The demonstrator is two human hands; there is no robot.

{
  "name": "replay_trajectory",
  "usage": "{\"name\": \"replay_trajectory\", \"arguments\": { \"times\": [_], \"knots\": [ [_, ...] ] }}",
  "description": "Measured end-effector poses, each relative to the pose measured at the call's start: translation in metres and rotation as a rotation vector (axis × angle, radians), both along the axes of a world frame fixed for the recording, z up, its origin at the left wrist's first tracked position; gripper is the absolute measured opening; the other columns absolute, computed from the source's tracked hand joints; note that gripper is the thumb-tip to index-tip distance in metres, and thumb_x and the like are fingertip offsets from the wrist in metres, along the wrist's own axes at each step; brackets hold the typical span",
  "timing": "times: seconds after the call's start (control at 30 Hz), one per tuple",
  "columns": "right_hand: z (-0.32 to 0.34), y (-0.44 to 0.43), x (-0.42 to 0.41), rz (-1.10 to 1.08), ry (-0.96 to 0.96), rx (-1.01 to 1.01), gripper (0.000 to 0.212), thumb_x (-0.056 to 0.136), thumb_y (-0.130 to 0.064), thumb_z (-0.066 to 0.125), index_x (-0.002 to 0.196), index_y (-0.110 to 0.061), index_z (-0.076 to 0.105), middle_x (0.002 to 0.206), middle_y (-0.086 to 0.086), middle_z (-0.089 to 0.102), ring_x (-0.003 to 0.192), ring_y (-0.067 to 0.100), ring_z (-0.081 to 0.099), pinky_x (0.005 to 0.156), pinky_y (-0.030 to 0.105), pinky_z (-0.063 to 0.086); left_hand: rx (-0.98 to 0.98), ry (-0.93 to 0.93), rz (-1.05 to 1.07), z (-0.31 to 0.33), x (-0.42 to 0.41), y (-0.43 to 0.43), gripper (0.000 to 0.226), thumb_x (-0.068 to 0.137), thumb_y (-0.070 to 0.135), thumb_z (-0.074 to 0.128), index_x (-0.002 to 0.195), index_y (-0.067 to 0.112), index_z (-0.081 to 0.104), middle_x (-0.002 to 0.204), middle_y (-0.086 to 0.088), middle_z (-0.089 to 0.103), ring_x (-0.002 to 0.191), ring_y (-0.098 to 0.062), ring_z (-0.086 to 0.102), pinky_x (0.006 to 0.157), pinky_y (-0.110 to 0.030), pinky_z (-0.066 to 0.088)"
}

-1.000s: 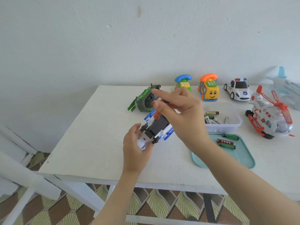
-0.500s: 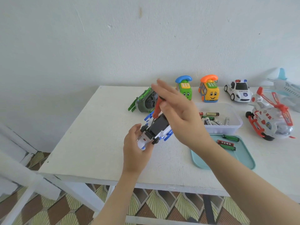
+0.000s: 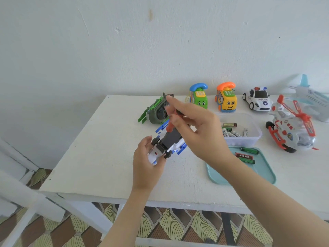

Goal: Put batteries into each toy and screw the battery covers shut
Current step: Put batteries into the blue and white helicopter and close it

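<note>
The left hand (image 3: pixel 146 164) has its grip curled round the near end of a white-and-blue plastic toy car (image 3: pixel 161 155). The car is turned belly-up and tilted, just above the middle of the white painted surface (image 3: pixel 99 157), with its dark underside facing up and its small black wheels in the air. The right hand (image 3: pixel 195 129) reaches in from the right, its grip pinched on a red-handled screwdriver (image 3: pixel 170 124). The forefinger points out to the far left, and the tool slants down toward the far end of the car's underside. Its tip is hidden, so I cannot tell whether it touches the car.

Just beyond the car lies a dark green plastic toy vehicle (image 3: pixel 154 113) on its side. Along the far edge stand a green cartoon-faced telephone car with a blue receiver (image 3: pixel 198 98), a yellow one with an orange receiver (image 3: pixel 227 100) and a white police toy car (image 3: pixel 257 100). At the right edge stand a white-and-red toy helicopter (image 3: pixel 292 129) and, behind it, a pale blue toy aeroplane (image 3: pixel 313 100).

Right of the hands sits a clear plastic tub (image 3: pixel 249 140) holding loose batteries (image 3: pixel 233 133). Touching its near side is a teal plastic tray (image 3: pixel 263 173). It carries two green-handled screwdrivers (image 3: pixel 249 150) and a red battery (image 3: pixel 243 155) lying between them.
</note>
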State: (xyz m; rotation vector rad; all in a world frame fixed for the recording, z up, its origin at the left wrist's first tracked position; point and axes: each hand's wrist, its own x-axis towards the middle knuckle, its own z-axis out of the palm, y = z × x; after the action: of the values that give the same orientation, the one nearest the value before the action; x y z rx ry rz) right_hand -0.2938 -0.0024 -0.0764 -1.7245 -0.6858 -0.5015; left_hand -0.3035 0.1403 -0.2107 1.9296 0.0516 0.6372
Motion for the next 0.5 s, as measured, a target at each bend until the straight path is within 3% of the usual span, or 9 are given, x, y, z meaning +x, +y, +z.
{"name": "replay_trajectory", "arguments": {
  "times": [0.07,0.17,0.23,0.33,0.4,0.47,0.5],
  "knots": [
    [-0.002,-0.001,0.000,-0.119,-0.096,-0.050,0.037,0.086,-0.019,0.063,0.123,-0.012,0.063,0.082,0.001,0.057,0.071,0.018,0.064,0.074,0.033,0.054,0.002,0.002,0.003,0.002,0.000,0.000,0.068,0.075,0.015,0.084,0.118,0.045,0.041,0.114,0.026,0.059,0.112,-0.005,0.060,0.092,-0.030,0.051],
    [-0.005,-0.003,0.001,-0.239,-0.154,-0.195,0.047,0.092,-0.032,0.052,0.134,-0.011,0.052,0.090,0.000,0.057,0.082,0.004,0.055,0.078,0.020,0.047,-0.002,0.011,0.010,0.003,-0.001,-0.001,0.067,0.075,0.015,0.084,0.116,0.045,0.042,0.113,0.027,0.058,0.111,0.002,0.058,0.091,-0.030,0.052],
    [-0.004,-0.004,0.000,-0.124,-0.075,-0.201,0.047,0.096,-0.021,0.042,0.141,-0.006,0.043,0.095,0.000,0.058,0.090,0.005,0.054,0.084,0.016,0.045,-0.006,0.015,0.009,0.001,0.000,0.000,0.067,0.074,0.013,0.084,0.115,0.046,0.043,0.115,0.026,0.059,0.112,0.003,0.058,0.091,-0.034,0.054],
    [-0.001,-0.006,-0.003,0.016,-0.013,-0.137,0.041,0.094,-0.014,0.047,0.134,-0.007,0.051,0.090,0.000,0.062,0.080,0.017,0.063,0.077,0.030,0.054,-0.015,0.012,0.001,0.000,0.000,0.000,0.065,0.075,0.014,0.084,0.117,0.043,0.045,0.116,0.022,0.060,0.112,0.000,0.059,0.089,-0.040,0.055],
    [-0.001,-0.006,-0.006,-0.125,-0.098,-0.212,0.037,0.091,-0.033,0.054,0.119,-0.011,0.064,0.081,0.000,0.062,0.071,0.018,0.063,0.065,0.035,0.055,-0.007,0.012,-0.003,-0.001,0.000,0.000,0.064,0.075,0.013,0.084,0.120,0.036,0.045,0.114,0.024,0.060,0.110,0.003,0.058,0.089,-0.033,0.054],
    [0.000,-0.004,-0.011,-0.361,-0.172,-0.422,0.047,0.089,-0.051,0.042,0.108,-0.015,0.066,0.077,-0.004,0.059,0.069,0.017,0.059,0.053,0.031,0.046,-0.002,0.013,-0.009,0.000,0.000,-0.001,0.064,0.075,0.010,0.083,0.120,0.034,0.045,0.113,0.024,0.060,0.107,0.010,0.057,0.088,-0.016,0.049],
    [0.000,-0.004,-0.012,-0.432,-0.173,-0.511,0.053,0.090,-0.054,0.033,0.113,-0.017,0.062,0.084,-0.005,0.059,0.077,0.018,0.057,0.053,0.029,0.039,-0.001,0.013,-0.012,0.000,0.000,-0.001,0.065,0.074,0.009,0.083,0.120,0.034,0.045,0.114,0.023,0.060,0.106,0.013,0.056,0.086,-0.009,0.046]
  ]
}}
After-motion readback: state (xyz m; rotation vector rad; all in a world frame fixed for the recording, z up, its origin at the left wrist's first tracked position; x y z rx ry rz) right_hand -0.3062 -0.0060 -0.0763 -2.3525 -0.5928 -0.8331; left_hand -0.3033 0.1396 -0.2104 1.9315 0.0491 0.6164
